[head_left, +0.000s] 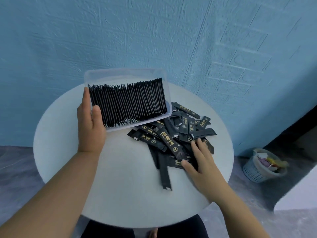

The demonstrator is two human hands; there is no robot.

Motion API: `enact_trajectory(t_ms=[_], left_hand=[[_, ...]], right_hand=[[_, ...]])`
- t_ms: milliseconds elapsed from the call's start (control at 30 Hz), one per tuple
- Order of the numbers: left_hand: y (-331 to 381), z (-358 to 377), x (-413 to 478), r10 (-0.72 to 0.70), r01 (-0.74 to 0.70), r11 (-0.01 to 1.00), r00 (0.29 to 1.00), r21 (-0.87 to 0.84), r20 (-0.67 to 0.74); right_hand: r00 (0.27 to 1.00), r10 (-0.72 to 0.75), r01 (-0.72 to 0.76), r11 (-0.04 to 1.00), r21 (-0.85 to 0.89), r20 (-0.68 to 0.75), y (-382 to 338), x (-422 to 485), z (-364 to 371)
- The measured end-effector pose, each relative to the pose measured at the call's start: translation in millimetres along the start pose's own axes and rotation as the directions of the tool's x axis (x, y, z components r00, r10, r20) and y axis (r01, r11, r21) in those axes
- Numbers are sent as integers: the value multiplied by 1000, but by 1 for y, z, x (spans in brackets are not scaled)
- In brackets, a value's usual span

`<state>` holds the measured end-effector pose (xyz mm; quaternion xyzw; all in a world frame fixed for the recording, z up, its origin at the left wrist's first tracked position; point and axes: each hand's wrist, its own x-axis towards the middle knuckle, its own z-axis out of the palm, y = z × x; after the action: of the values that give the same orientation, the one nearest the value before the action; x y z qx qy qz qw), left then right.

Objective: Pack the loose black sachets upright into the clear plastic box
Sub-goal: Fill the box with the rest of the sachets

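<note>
Left hand point(90, 127) gripped left end of clear plastic box point(120, 73), thumb over rim; box tilted, packed sachets point(128, 102) upright inside. Loose black sachets point(171, 140) lay piled on round table point(120, 194), right of box. Right hand point(204, 167) rested flat on pile's near edge, fingers straight, holding nothing.

Loose sachets point(171, 143): black, with gold lettering and round gold emblems; small white patch at some ends.
Packed sachets point(127, 103): black edges, reading as close thin stripes.
Clear plastic box point(96, 74): colourless, faintly milky at the rim.
Round table point(120, 194): pale grey-white, plain.
Wall point(154, 31): light blue, embossed brick pattern.
Waste basket point(253, 172): pale blue-grey lattice; white, yellow and purple scraps inside.
Floor point(15, 169): mottled grey-purple.
</note>
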<state>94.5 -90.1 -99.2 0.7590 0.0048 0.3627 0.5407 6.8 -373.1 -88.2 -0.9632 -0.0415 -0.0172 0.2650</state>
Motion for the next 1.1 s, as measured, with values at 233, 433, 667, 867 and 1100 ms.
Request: enact_trajectory(t_ms=[233, 433, 667, 867, 1100], left_hand=[[3, 0, -3, 0, 0, 1000, 1000, 4, -9], [2, 1, -1, -16, 16, 1000, 1000, 3, -23], [4, -1, -1, -20, 20, 1000, 999, -4, -31], [3, 1, 0, -13, 13, 1000, 999, 2, -41], [1, 2, 1, -24, 24, 1000, 999, -15, -28]], right_hand=[[960, -96, 105, 994, 22, -263, -19, 8, -3], [999, -33, 30, 993, -117, -25, -34, 48, -3], [982, -186, 188, 976, -107, 25, -26, 49, 8], [957, -211, 201, 977, -68, -200, -20, 47, -1], [993, -111, 102, 980, 172, 40, -56, 24, -23]])
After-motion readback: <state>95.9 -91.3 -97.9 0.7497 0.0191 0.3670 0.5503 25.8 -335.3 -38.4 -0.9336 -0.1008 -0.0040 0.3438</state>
